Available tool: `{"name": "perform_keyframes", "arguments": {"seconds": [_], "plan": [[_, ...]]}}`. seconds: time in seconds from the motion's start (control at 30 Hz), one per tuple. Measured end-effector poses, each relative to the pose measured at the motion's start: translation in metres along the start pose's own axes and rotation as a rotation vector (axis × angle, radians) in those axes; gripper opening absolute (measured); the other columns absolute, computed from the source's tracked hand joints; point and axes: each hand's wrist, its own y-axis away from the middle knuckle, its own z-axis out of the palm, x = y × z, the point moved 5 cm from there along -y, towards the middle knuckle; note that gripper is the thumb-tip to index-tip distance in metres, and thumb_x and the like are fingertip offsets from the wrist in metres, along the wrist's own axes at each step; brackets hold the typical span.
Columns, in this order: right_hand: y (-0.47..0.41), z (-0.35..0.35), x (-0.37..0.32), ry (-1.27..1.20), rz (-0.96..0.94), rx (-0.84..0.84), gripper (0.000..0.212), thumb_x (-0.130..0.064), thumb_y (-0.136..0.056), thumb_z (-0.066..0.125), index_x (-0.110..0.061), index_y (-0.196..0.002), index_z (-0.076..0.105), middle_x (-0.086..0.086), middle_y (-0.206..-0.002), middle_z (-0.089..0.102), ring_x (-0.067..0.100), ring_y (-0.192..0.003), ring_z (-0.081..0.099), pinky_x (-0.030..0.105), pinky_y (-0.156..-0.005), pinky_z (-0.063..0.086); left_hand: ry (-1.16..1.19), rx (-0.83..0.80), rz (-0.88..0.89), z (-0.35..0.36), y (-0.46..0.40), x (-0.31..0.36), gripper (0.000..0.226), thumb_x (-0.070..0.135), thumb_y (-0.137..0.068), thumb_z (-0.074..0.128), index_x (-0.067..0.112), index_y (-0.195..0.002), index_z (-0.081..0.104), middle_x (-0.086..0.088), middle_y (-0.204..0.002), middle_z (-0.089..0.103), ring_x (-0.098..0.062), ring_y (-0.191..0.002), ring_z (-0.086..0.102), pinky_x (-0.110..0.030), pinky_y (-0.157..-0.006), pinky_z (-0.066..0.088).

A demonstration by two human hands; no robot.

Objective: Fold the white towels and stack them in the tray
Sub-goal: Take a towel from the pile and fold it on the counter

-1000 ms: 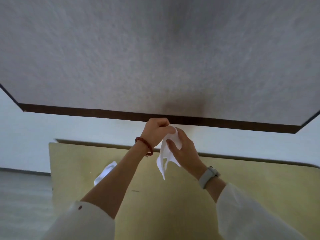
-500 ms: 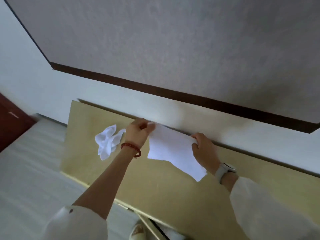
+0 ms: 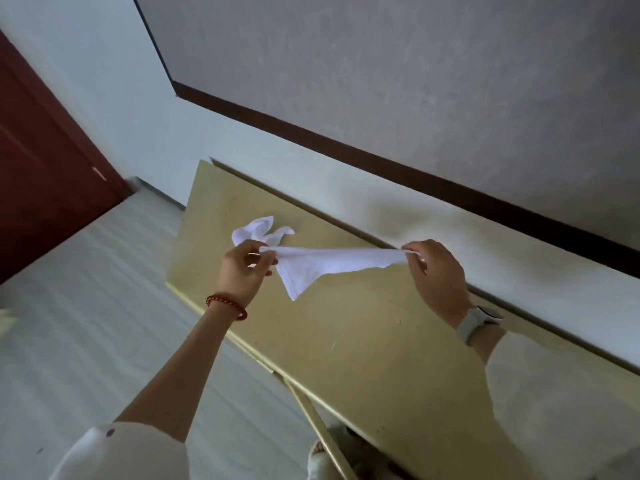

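Two white towels, one [image 3: 322, 268] pinched between two hands, one [image 3: 261, 230] on table [image 3: 363, 341]

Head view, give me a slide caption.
Both hands, left and right, stretch a white towel above the table.

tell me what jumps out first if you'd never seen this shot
A white towel stretched taut in mid-air above the table, pinched at its corners by the left hand and right hand. Behind the left hand a second towel lies crumpled on the table.
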Motion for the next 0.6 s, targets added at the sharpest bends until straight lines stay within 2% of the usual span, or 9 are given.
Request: {"name": "perform_keyframes", "arguments": {"seconds": [0.07, 0.13, 0.23, 0.33, 0.43, 0.53, 0.6], "plan": [[0.025, 0.018, 0.015, 0.015, -0.004, -0.134, 0.03, -0.024, -0.088, 0.04, -0.009, -0.094, 0.066, 0.006, -0.089, 0.066, 0.022, -0.085, 0.059, 0.03, -0.073, 0.045, -0.103, -0.124, -0.045, 0.005, 0.013, -0.03, 0.025, 0.005, -0.084, 0.063, 0.025, -0.07, 0.058, 0.017, -0.057, 0.066, 0.0, -0.058, 0.064, -0.019, -0.061, 0.054], [0.059, 0.039, 0.039, 0.05, 0.017, -0.293, 0.029, -0.025, -0.087, 0.04, -0.012, -0.091, 0.066, 0.004, -0.091, 0.066, 0.016, -0.088, 0.055, 0.032, -0.075, 0.047, -0.227, -0.276, -0.096, 0.017, 0.029, -0.059, 0.024, 0.008, -0.081, 0.067, 0.024, -0.067, 0.057, 0.016, -0.053, 0.063, 0.002, -0.053, 0.06, -0.015, -0.061, 0.048], [0.119, 0.065, 0.077, 0.101, 0.111, -0.563, 0.029, -0.023, -0.086, 0.041, -0.01, -0.089, 0.067, 0.008, -0.092, 0.067, 0.029, -0.087, 0.062, 0.039, -0.074, 0.051, -0.339, -0.574, -0.176, 0.044, 0.064, -0.095, 0.016, 0.014, -0.079, 0.07, 0.017, -0.068, 0.06, 0.011, -0.06, 0.058, 0.003, -0.057, 0.053, -0.01, -0.06, 0.038], [0.166, 0.073, 0.103, 0.166, 0.219, -0.8, 0.021, -0.01, -0.092, 0.048, -0.007, -0.103, 0.065, 0.012, -0.104, 0.066, 0.032, -0.096, 0.06, 0.035, -0.08, 0.042, -0.358, -0.823, -0.331, 0.072, 0.097, -0.131, 0.019, 0.034, -0.072, 0.065, 0.016, -0.068, 0.062, 0.008, -0.063, 0.06, -0.008, -0.066, 0.056, -0.022, -0.068, 0.045], [0.179, 0.075, 0.114, 0.129, 0.32, -0.832, 0.021, -0.01, -0.092, 0.049, -0.006, -0.107, 0.064, 0.012, -0.103, 0.067, 0.031, -0.097, 0.06, 0.033, -0.078, 0.04, -0.32, -0.819, -0.402, 0.087, 0.102, -0.147, 0.03, 0.04, -0.064, 0.055, 0.014, -0.074, 0.063, 0.006, -0.067, 0.06, -0.012, -0.068, 0.056, -0.026, -0.069, 0.045], [0.165, 0.08, 0.122, 0.015, 0.443, -0.696, 0.02, -0.006, -0.09, 0.051, -0.002, -0.105, 0.063, 0.015, -0.098, 0.068, 0.031, -0.091, 0.061, 0.031, -0.072, 0.039, -0.296, -0.688, -0.415, 0.098, 0.092, -0.151, 0.022, 0.035, -0.076, 0.06, 0.018, -0.063, 0.054, 0.004, -0.064, 0.055, -0.013, -0.065, 0.05, -0.021, -0.058, 0.038], [0.15, 0.084, 0.124, -0.056, 0.485, -0.6, 0.019, -0.005, -0.091, 0.05, 0.0, -0.104, 0.062, 0.016, -0.096, 0.067, 0.028, -0.085, 0.058, 0.023, -0.066, 0.032, -0.292, -0.581, -0.428, 0.105, 0.083, -0.154, 0.036, 0.024, -0.085, 0.061, 0.018, -0.054, 0.043, 0.002, -0.057, 0.046, -0.018, -0.062, 0.043, -0.024, -0.054, 0.032]]}}
